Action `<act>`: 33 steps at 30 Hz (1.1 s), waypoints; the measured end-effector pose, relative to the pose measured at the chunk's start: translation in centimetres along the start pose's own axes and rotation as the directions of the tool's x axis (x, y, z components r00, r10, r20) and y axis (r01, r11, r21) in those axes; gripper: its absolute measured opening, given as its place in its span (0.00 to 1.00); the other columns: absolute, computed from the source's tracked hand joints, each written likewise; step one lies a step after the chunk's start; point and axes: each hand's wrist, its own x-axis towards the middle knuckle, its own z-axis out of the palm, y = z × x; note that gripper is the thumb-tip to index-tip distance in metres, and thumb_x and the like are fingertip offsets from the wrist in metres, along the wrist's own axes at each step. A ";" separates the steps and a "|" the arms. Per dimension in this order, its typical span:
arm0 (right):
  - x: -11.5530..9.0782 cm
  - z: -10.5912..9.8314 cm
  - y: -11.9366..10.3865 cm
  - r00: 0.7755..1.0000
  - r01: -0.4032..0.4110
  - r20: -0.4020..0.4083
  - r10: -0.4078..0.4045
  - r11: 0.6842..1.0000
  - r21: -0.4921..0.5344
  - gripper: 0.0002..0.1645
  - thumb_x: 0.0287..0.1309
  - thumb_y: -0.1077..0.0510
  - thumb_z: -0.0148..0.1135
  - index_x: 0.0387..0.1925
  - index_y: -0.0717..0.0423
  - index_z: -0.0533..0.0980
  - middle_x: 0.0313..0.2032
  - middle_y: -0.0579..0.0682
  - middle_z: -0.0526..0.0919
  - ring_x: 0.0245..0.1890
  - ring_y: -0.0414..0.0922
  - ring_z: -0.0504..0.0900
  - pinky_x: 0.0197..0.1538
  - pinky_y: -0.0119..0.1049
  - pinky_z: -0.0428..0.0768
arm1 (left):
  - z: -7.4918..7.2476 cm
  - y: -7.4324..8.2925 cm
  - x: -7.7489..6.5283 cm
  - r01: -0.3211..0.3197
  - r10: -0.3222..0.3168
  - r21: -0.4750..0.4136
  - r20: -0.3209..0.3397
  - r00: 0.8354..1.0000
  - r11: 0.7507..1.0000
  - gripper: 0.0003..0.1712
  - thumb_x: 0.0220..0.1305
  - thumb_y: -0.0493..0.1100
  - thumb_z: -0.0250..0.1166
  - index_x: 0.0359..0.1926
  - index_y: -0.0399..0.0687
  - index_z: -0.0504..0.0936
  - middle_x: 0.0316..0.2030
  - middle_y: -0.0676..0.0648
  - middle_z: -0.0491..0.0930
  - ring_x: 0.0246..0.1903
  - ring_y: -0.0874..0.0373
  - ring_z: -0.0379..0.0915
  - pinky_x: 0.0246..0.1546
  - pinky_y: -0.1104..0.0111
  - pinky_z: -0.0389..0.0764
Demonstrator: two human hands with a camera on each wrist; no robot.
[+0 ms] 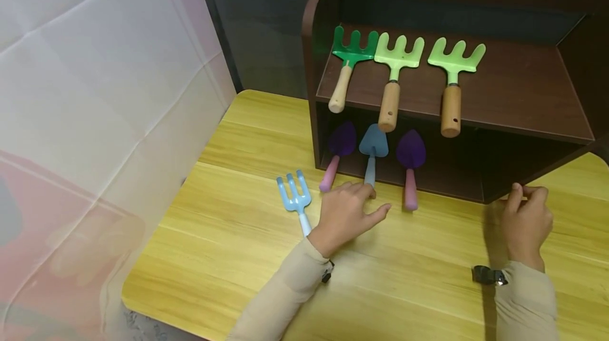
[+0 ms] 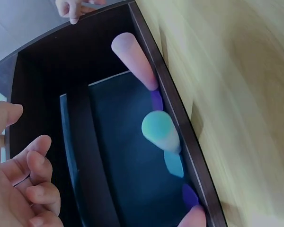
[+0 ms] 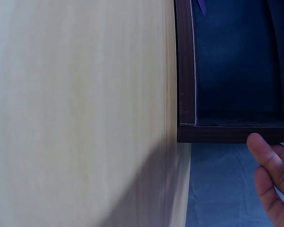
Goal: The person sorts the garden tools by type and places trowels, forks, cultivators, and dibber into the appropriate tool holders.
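Note:
My left hand (image 1: 346, 214) hovers at the handle end of a light blue trowel (image 1: 374, 143), holding nothing, thumb spread and fingers bent loosely. That trowel lies on the lower shelf between two purple trowels with pink handles, the left one (image 1: 342, 140) and the right one (image 1: 411, 149); all the handles stick out over the front edge. Left of the hand, a light blue hand fork (image 1: 297, 201) lies on the table, its handle partly hidden by the wrist. My right hand (image 1: 528, 222) is by the shelf unit's right front corner, loosely curled, a fingertip (image 3: 258, 142) right at the side panel.
The dark brown shelf unit (image 1: 528, 103) stands on a yellow wood-grain table (image 1: 204, 235). On its upper shelf lie a dark green hand fork (image 1: 354, 53) and two light green ones, left (image 1: 398, 58) and right (image 1: 455, 61). A pale sheet (image 1: 109, 66) hangs at the left.

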 end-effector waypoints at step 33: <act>0.0 -0.4 0.0 0.999 -0.012 0.050 0.014 1.000 -0.026 0.25 0.69 0.48 0.45 0.50 0.68 0.69 0.36 0.75 0.81 0.38 0.71 0.79 0.38 0.60 0.66 | -3.9 -5.7 -6.7 0.150 -0.151 0.071 0.009 0.988 0.986 0.18 0.46 0.61 0.71 0.24 0.54 0.81 0.12 0.59 0.69 0.14 0.67 0.61 0.14 0.79 0.54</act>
